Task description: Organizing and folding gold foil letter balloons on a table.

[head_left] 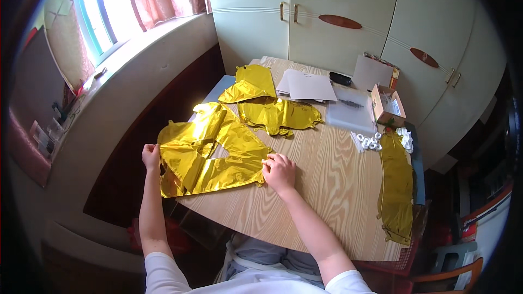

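A flat, uninflated gold foil balloon [239, 166] with a hole through its middle lies creased over the table's near left part. Its left edge is pinched in my left hand [151, 158], whose fingers are closed just beyond the tabletop. My right hand [279, 173] has its fingers closed on the balloon's right edge, low over the wood. Beyond it lie more flat gold foil pieces, one with a curved outline [280, 114] and another [256, 83] farther back. A long gold foil piece [396, 190] lies along the table's right edge.
Behind the foil are a stack of white sheets [308, 85], a clear plastic sheet or bag [351, 110], a black object [340, 79] and an open box [388, 106]. Small white rolls [370, 141] sit near the right edge. The wooden table [321, 185] stands by a wall and cabinets.
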A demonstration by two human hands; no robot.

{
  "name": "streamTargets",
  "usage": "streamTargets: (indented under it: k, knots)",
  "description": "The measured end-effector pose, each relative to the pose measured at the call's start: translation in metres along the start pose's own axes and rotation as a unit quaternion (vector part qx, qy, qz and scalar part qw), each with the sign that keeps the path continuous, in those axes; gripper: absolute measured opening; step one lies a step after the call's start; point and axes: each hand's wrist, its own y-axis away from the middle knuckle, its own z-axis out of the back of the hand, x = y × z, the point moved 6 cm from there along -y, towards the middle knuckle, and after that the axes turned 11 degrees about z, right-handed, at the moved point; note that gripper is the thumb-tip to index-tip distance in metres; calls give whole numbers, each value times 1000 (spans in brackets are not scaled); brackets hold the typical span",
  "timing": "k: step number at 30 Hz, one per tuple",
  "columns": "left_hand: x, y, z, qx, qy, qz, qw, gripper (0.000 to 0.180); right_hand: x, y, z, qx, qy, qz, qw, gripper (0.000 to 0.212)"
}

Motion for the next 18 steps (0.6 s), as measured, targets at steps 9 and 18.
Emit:
streamTargets:
  k: [9, 18]
  knots:
    - [-19, -4, 5, 44, 124, 28, 991, 13, -3, 1, 0, -26, -11, 2, 1000, 10]
    - [-1, -26, 31, -49, 4, 54, 997, 16, -3, 1, 1, -16, -2, -5, 1000, 10]
